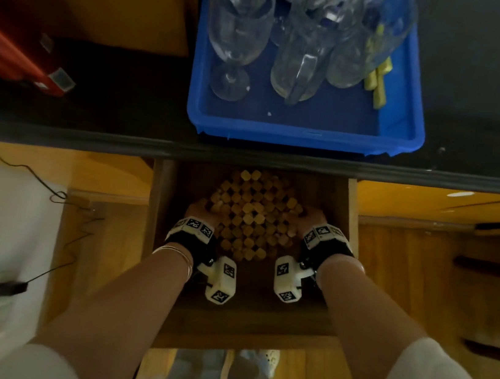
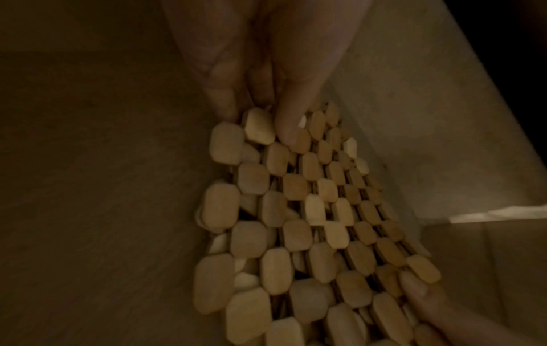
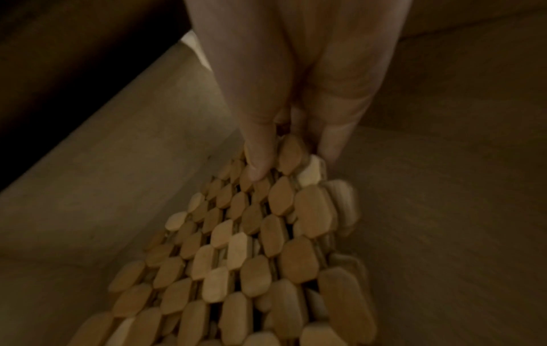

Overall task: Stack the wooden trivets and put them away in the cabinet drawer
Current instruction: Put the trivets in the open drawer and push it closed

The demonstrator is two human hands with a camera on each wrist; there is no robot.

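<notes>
A stack of wooden trivets [image 1: 253,215], made of small pale wood blocks, sits inside the open cabinet drawer [image 1: 244,313] below the dark counter edge. My left hand [image 1: 199,209] grips the stack's left edge, thumb on top and fingers underneath, as the left wrist view shows on the trivets [image 2: 299,222]. My right hand [image 1: 310,217] grips the right edge the same way; the right wrist view shows its thumb on the trivets [image 3: 251,245]. Lower layers peek out at the stack's edges. Whether the stack touches the drawer floor I cannot tell.
A blue plastic bin [image 1: 308,133] holding several wine glasses [image 1: 239,27] stands on the dark counter [image 1: 124,114] right behind the drawer. Red objects [image 1: 19,60] lie at the counter's left. Wooden cabinet fronts [image 1: 422,278] flank the drawer; a black cable [image 1: 72,212] hangs left.
</notes>
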